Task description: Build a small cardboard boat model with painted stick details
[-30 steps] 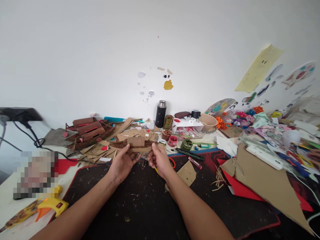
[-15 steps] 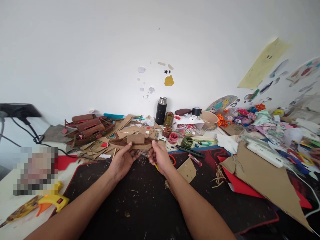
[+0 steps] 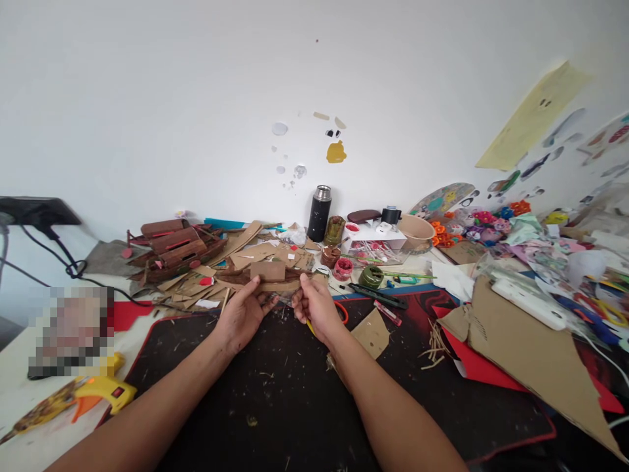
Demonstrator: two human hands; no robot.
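Between my hands, over the far edge of the black mat, is a brown cardboard model boat (image 3: 285, 286) with a plain cardboard piece (image 3: 268, 271) standing on its middle. My left hand (image 3: 244, 313) grips the boat's near side, thumb up against it and fingers underneath. Closer to the boat's right end, my right hand (image 3: 315, 307) pinches it between thumb and curled fingers. Scissors (image 3: 341, 313) with orange and yellow handles lie partly hidden behind my right hand. Finished-looking brown model boats (image 3: 179, 252) stand at the back left.
A yellow glue gun (image 3: 105, 392) lies at the left. Cardboard scraps (image 3: 189, 292), paint jars (image 3: 343, 268), a utility knife (image 3: 377, 295) and a black flask (image 3: 320, 215) crowd the back. A large cardboard sheet (image 3: 535, 354) lies over red paper at the right, on the black mat (image 3: 275, 406).
The view has shifted slightly, so the background sits a little differently. Both hands keep the same hold on the boat.
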